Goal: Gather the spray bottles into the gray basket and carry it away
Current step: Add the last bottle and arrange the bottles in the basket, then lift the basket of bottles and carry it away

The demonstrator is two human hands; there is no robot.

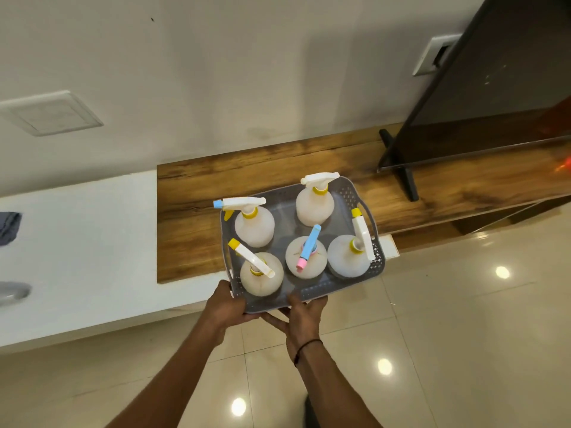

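Note:
The gray basket (312, 291) hangs in front of me over the edge of the wooden shelf, held by its near rim. Several white spray bottles stand upright inside it. One has a blue nozzle tip (253, 225), another a blue and pink trigger head (306, 257), and the others have yellow collars (315, 205). My left hand (224, 307) grips the near left corner of the basket. My right hand (304, 313) grips the near rim, fingers under the basket's base and thumb on top.
A wooden shelf top (197, 196) runs along the white wall, with a dark TV (482, 88) on black feet at the right. A white ledge (77, 242) lies to the left with a gray cloth (9, 227). Glossy beige floor tiles (448, 335) spread below.

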